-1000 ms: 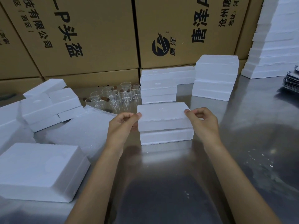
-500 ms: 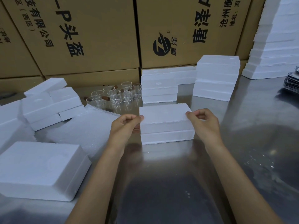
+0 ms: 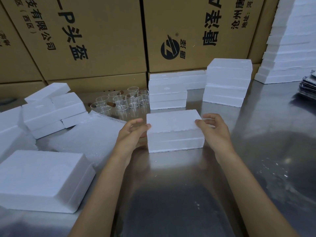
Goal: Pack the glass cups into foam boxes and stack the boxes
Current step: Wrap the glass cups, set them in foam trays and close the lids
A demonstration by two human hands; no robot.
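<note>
A closed white foam box [image 3: 176, 144] sits on the steel table in the middle, its lid [image 3: 171, 121] seated on the base. My left hand [image 3: 131, 134] is at the lid's left end, thumb tip touching the corner and fingers loosely spread off the foam. My right hand [image 3: 213, 130] pinches the lid's right end, thumb on top and curled fingers at the side. Several glass cups [image 3: 123, 103] with brown handles stand behind the box to the left.
Stacks of foam boxes [image 3: 167, 93] [image 3: 227, 82] stand behind, and a tall stack [image 3: 290, 53] at the far right. Loose foam pieces [image 3: 51, 112] and a large foam box [image 3: 42, 180] lie at the left. Cardboard cartons [image 3: 102, 40] wall the back. Silvery packets [image 3: 309, 88] lie at the right edge.
The lid came down the last bit and now sits flush on the base. My left fingers have loosened away from it.
</note>
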